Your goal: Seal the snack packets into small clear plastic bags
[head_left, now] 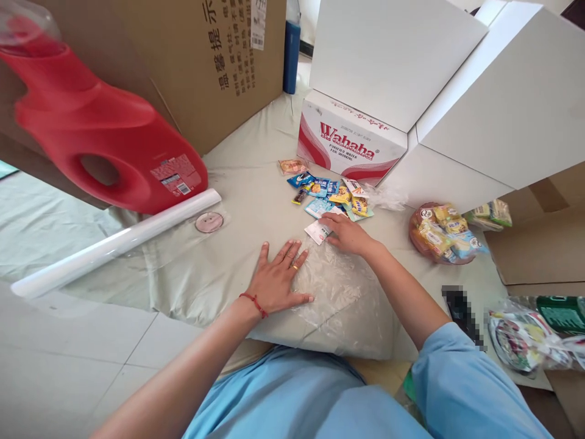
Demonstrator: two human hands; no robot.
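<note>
My left hand (273,281) lies flat with fingers spread, partly on a thin clear plastic bag (340,292) over the cloth. A gold ring and a red cord bracelet are on it. My right hand (350,235) has its fingers curled over a small white packet (317,232), thumb at its near side. Right behind that hand is a loose pile of small snack packets: a light blue packet (319,208), a yellow packet (359,206) and several others. An orange-pink packet (293,166) lies apart at the back.
A red detergent jug (119,134) and a white plastic roll (119,244) are at left, near a round pinkish disc (209,222). A Wahaha box (351,137) stands behind. At right are a bowl of snacks (418,247), a pixelated black object (461,314) and a large carton (543,244).
</note>
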